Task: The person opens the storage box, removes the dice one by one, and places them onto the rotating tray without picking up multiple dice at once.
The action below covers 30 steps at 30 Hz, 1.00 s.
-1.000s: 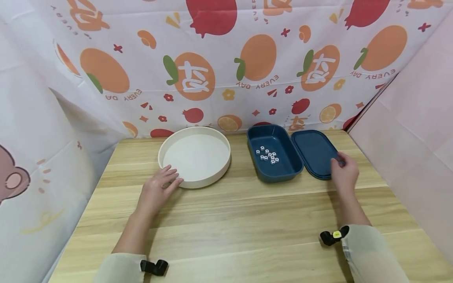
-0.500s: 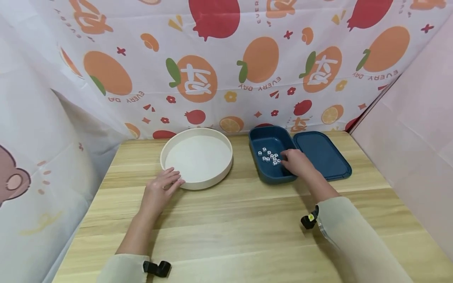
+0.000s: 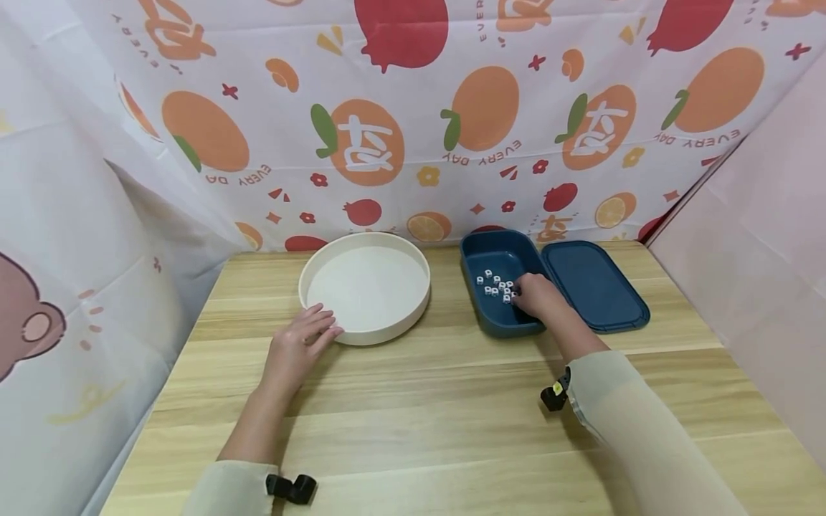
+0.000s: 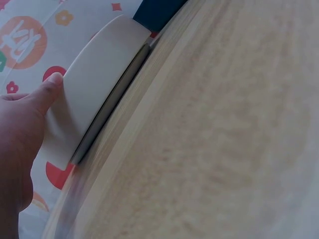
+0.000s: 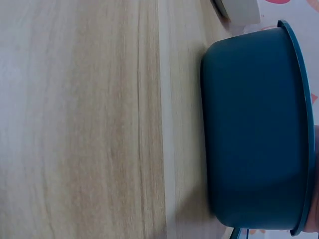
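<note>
On the left, my left hand (image 3: 297, 349) rests its fingertips on the near-left rim of a round cream tray (image 3: 400, 326). In the left wrist view, the thumb (image 4: 52, 84) lies against the outside of the tray wall. My right hand (image 3: 540, 295) reaches over the right wall of a deep blue rectangular container (image 3: 510, 330). Its fingertips are down among several small white cubes (image 3: 495, 290) with dark marks, on the container's floor. Whether they pinch a cube I cannot tell. The right wrist view has the container's outer wall (image 5: 256, 134) hiding the fingers.
A blue lid (image 3: 596, 287) lies flat on the wooden table (image 3: 413, 423), directly right of the container. Behind the table hangs a fruit-print cloth (image 3: 426, 115), with plain cloth walls on both sides. Dark wrist cameras (image 3: 292, 489) sit at both sleeve cuffs.
My right hand has moved left from the lid's right edge into the blue container, then settled lower at the cubes. My left hand has stayed at the tray rim.
</note>
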Motion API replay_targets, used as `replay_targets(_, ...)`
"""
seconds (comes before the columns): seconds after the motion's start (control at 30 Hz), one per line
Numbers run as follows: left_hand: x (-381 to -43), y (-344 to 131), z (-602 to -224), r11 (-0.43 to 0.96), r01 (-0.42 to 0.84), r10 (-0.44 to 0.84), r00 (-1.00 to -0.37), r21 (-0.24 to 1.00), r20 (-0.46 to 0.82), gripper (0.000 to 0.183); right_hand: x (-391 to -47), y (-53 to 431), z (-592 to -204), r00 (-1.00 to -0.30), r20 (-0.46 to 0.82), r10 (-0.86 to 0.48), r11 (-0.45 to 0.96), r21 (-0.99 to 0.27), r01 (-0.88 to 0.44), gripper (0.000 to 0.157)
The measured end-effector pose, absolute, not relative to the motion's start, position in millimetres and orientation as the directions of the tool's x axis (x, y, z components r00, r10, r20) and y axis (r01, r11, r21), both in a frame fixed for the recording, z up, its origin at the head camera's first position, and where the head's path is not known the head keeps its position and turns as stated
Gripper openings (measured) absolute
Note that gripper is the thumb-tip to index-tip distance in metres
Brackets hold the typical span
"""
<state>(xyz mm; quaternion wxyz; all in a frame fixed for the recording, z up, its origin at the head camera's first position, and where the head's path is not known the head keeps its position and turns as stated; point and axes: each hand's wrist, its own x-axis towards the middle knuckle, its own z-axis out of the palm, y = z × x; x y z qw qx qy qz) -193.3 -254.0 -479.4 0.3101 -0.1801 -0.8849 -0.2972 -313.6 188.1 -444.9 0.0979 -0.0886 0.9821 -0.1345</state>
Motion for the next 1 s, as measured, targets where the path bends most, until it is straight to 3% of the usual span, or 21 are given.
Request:
replay_targets(0.2,-191,-256,-482,0.753,0.505,0.124,-0.739,0.422,0.662,0.027,-314,186,-445,-0.97,-0.134,-0.201,0.942,-0.299,-0.154,0.026)
replay_targets(0.4,-191,-255,-481,0.743,0.52,0.128,-0.729,0.421,0.672,0.028,-306,175,-432,-0.981,0.044,-0.191,0.881,-0.433,-0.191,0.021)
replay_targets(0.67,-192,-253,-477,0.745,0.521,0.137,-0.73,0.416,0.669,0.026,-299,97,-415,-0.925,0.228,-0.303,0.684,-0.624,-0.378,0.022)
replay_targets(0.83,-192,-253,-477,0.75,0.518,0.134,-0.728,0.411,0.672,0.025,-292,34,-424,-0.9,0.184,-0.395,0.621,-0.669,-0.409,0.022)
replay_targets(1.0,-193,-254,-478,0.752,0.521,0.141,-0.725,0.404,0.674,0.026,-287,-13,-433,-0.844,0.148,-0.516,0.655,-0.566,-0.5,0.021)
